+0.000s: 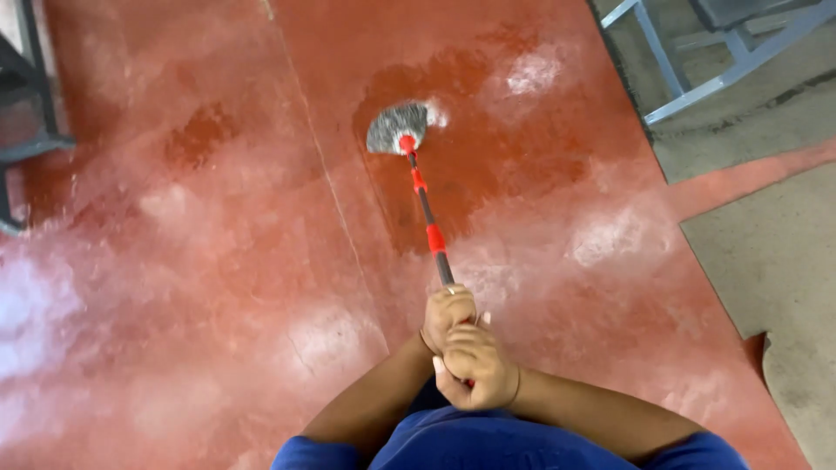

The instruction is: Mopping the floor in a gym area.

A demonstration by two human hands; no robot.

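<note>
Both hands stacked at the near end of the mop handle [429,222] — left hand [447,315] higher up the shaft, right hand [475,370] just below, each closed tight around it. Mop head [400,127] splayed flat on the red floor [218,261], well ahead, at the edge of a darker wet patch [461,130]. Likely light and stiff along the shaft, soft and heavier at the soaked grey strands. Smooth pole, probably slippery when damp — best gripped near the top end, hands close together, for leverage. Grey metal frame [697,52] off to the upper right.
</note>
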